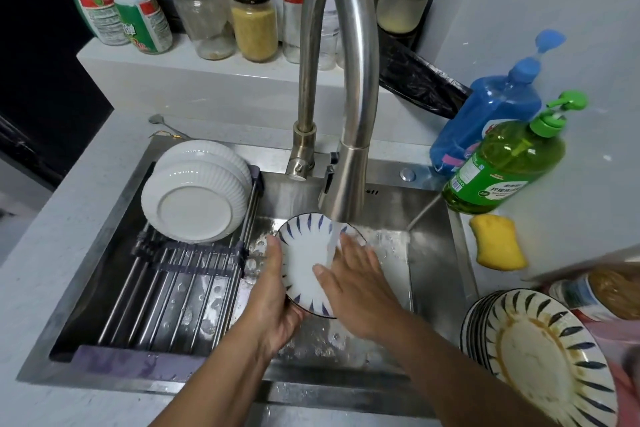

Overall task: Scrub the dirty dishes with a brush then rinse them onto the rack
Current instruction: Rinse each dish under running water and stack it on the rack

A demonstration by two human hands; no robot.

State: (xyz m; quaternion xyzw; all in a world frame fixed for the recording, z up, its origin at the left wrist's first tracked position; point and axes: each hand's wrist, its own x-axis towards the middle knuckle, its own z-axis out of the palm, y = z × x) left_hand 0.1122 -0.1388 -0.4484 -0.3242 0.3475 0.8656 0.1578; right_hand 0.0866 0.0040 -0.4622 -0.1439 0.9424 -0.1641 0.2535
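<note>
Under the running tap (346,163) I hold a white plate with blue rim strokes (304,260), tilted over the sink (433,253). My left hand (277,302) grips its left and lower rim. My right hand (356,284) lies flat on the plate's face with straight fingers, in the water stream. Two white ribbed bowls (197,198) rest upside down on the roll-up rack (173,288) over the sink's left half. A stack of dirty striped plates (540,350) sits on the counter at the lower right. No brush is in view.
A yellow sponge (497,241) lies on the right counter. Green (502,166) and blue (485,114) soap pump bottles stand behind it. Jars and bottles (254,17) line the ledge behind the tap. A spoon (162,123) lies behind the rack.
</note>
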